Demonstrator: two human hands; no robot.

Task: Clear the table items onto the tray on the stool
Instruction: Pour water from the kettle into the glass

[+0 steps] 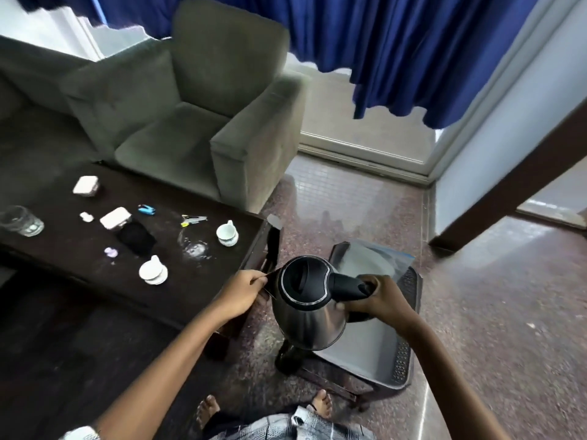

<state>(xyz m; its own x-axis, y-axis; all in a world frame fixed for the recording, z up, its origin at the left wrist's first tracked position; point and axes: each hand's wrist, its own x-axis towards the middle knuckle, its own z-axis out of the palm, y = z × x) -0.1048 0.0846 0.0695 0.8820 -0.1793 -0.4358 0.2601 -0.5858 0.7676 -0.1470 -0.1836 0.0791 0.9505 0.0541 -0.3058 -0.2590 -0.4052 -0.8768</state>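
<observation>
My right hand (378, 300) grips the black handle of a steel electric kettle (306, 315), held in the air over the left part of the grey tray (374, 354) on the stool. My left hand (243, 292) pinches a thin black flat item (272, 249) at the table's right end, beside the kettle. On the dark table (79, 274) lie two white cups (227, 232) (153, 270), a glass (20, 220), two white boxes (85, 185) (115, 217), a blue stapler (147, 210), a black pouch (136, 238) and small bits.
A grey armchair (190, 122) stands behind the table. A clear plastic bag (381, 255) lies at the tray's far end. Blue curtains (413, 42) hang at the back. My bare feet (322, 404) are on the speckled floor below the stool.
</observation>
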